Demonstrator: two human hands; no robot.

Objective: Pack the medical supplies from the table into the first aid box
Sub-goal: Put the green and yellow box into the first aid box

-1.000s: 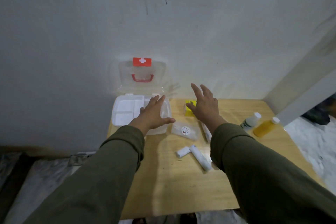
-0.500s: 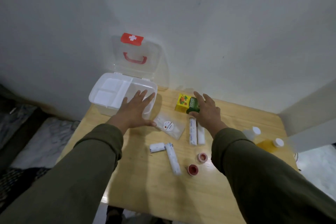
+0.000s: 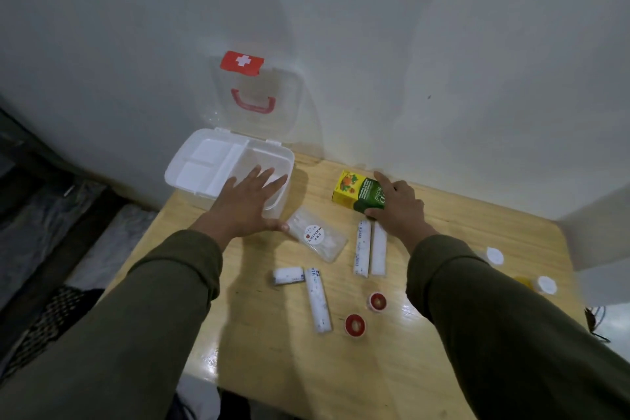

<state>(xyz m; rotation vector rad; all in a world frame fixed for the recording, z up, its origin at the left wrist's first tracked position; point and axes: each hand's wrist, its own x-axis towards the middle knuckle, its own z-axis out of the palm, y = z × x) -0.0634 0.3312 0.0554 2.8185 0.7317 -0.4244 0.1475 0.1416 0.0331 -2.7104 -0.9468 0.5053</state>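
The clear first aid box [image 3: 191,160] stands open at the table's far left, its lid [image 3: 272,92] with a red cross leaning on the wall. My left hand [image 3: 245,204] lies flat, fingers spread, on the box's near right corner. My right hand [image 3: 399,208] is closed around the right end of a yellow and green carton [image 3: 354,189] lying on the table. A clear bag [image 3: 317,237] of cotton swabs lies between my hands. Several white bandage rolls [image 3: 363,251] [image 3: 318,300] and two small red tape rolls [image 3: 355,325] lie nearer to me.
Two bottles with white caps, one clear [image 3: 494,256] and one amber [image 3: 542,285], lie at the table's right edge, partly behind my right sleeve. The wall runs close behind the wooden table [image 3: 272,368]. Dark floor and cloth lie off the left edge.
The view has tilted down and left, bringing the tape rolls into sight. My right hand came down from above onto the carton and closed on it. My left hand stays on the box.
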